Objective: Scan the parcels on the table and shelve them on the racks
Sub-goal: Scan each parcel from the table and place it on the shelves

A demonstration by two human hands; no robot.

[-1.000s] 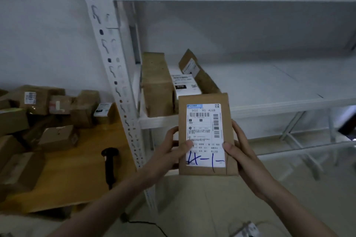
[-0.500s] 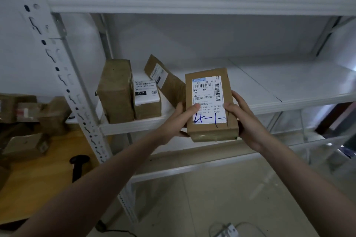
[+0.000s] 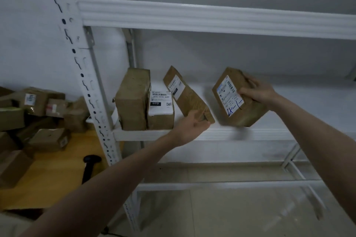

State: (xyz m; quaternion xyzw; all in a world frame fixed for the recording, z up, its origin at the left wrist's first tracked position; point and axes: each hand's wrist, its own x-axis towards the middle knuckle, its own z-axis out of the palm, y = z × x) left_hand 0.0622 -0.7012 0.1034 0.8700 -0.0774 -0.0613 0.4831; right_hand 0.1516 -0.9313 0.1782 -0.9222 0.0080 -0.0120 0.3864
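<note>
My right hand (image 3: pixel 257 92) grips a brown parcel (image 3: pixel 234 102) with a white label and blue pen marks, holding it tilted just above the white shelf (image 3: pixel 250 132). My left hand (image 3: pixel 192 127) holds the lower end of a leaning brown parcel (image 3: pixel 185 94) on the same shelf. That parcel tips left against a parcel marked 070 (image 3: pixel 160 108), which stands beside a taller brown parcel (image 3: pixel 133 98) at the shelf's left end.
A white perforated rack upright (image 3: pixel 81 75) rises at the left. Beyond it, a wooden table (image 3: pixel 52 175) carries several brown parcels (image 3: pixel 38 121) and a black handheld scanner (image 3: pixel 89 165). An upper shelf beam (image 3: pixel 212 17) runs overhead. The shelf stretches away to the right.
My left hand let go of the labelled parcel and moved left to the leaning parcel. My right hand alone carried the labelled parcel right and tilted it over the shelf.
</note>
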